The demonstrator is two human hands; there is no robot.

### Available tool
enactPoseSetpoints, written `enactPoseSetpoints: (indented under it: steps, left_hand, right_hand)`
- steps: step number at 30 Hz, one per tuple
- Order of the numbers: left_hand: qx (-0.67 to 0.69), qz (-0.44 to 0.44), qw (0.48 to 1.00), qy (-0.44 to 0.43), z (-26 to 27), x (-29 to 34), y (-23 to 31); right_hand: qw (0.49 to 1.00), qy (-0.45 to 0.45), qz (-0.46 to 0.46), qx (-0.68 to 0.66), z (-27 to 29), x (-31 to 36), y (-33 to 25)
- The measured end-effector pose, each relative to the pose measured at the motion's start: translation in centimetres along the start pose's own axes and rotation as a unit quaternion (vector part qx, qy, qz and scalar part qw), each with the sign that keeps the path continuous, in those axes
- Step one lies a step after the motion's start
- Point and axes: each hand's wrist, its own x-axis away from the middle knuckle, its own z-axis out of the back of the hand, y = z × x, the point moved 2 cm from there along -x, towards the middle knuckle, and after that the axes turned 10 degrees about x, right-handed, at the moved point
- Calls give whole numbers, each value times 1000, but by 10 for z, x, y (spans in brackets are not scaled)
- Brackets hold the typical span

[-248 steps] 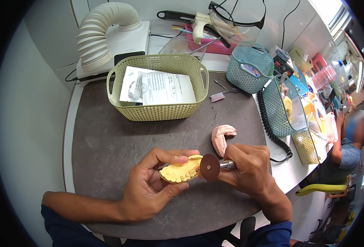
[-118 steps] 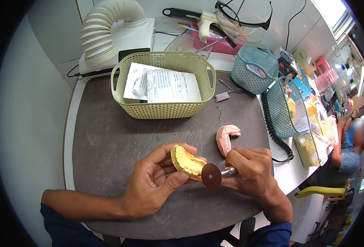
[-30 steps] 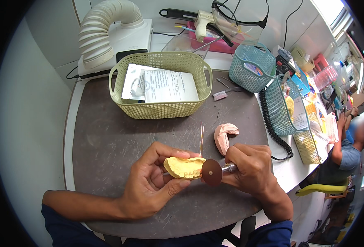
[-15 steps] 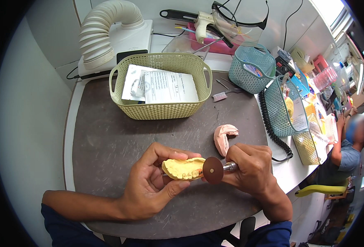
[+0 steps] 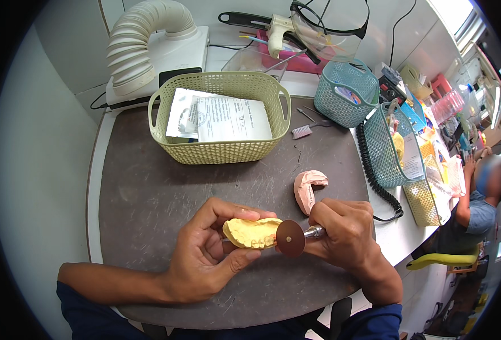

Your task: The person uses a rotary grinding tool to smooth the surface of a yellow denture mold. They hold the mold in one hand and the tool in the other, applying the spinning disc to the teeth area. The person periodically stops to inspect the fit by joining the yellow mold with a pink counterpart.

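Observation:
Over the near part of the dark worktop, my left hand [image 5: 208, 249] grips a yellow dental model [image 5: 250, 231] between thumb and fingers, its row of teeth toward me. My right hand [image 5: 341, 229] is closed round a metal rotary handpiece [image 5: 315, 232]. On the handpiece's tip sits a brown cutting disc [image 5: 291, 238], right at the model's right end and covering part of it. Whether disc and model touch, I cannot tell. A pink dental model [image 5: 306, 192] lies on the worktop just beyond my right hand.
A green basket [image 5: 222, 152] with papers stands beyond my hands. Blue baskets [image 5: 347, 93] and a black coiled cord [image 5: 369, 164] line the right side. A small brush [image 5: 302, 131] lies near them. White ducting [image 5: 131, 51] rises at back left. Another person [image 5: 480, 204] sits far right.
The brown disc has shifted slightly left and down against the model's right end, with the handpiece in my right hand. My left hand has hardly moved.

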Motion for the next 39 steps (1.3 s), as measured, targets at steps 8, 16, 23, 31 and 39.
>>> enactPoseSetpoints:
  steps: [8, 16, 23, 31, 39]
  left_hand:
    - [16, 33, 999, 13, 2, 0, 2]
    - [30, 26, 999, -1, 2, 0, 1]
    - [11, 17, 1000, -21, 3, 0, 1]
    - [-13, 11, 999, -29, 3, 0, 1]
    - [-2, 18, 999, -30, 3, 1, 1]
  right_hand:
    - [1000, 2, -11, -6, 2, 0, 1]
    - [1000, -1, -26, -2, 4, -2, 2]
    - [1000, 2, -28, 3, 4, -2, 2]
    - [1000, -1, -26, 1, 3, -2, 1]
    - [1000, -6, -23, -3, 3, -1, 2]
